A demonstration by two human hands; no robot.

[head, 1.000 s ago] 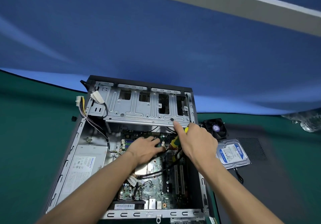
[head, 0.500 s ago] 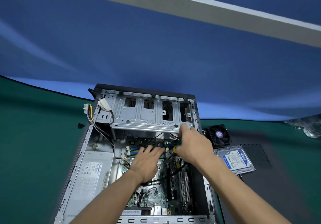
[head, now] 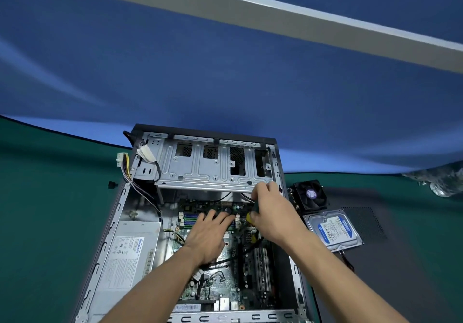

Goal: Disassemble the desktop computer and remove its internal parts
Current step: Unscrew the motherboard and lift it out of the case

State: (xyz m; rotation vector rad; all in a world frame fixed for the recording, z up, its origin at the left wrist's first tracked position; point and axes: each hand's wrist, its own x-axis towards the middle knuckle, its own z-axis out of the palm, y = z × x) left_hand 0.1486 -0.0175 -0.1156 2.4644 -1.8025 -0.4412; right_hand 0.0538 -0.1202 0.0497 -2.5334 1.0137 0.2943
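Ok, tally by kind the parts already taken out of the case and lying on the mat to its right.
Cooling fan: 1
Hard drive: 1
Side panel, dark and perforated, under the drive: 1
Total: 3

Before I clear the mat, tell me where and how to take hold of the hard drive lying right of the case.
Grip the hard drive by its two long side edges, coming from above on the right. It lies flat, label up, on the dark side panel, with the cooler fan close behind it. A dark cable seems to trail from its near edge, so lift slowly.
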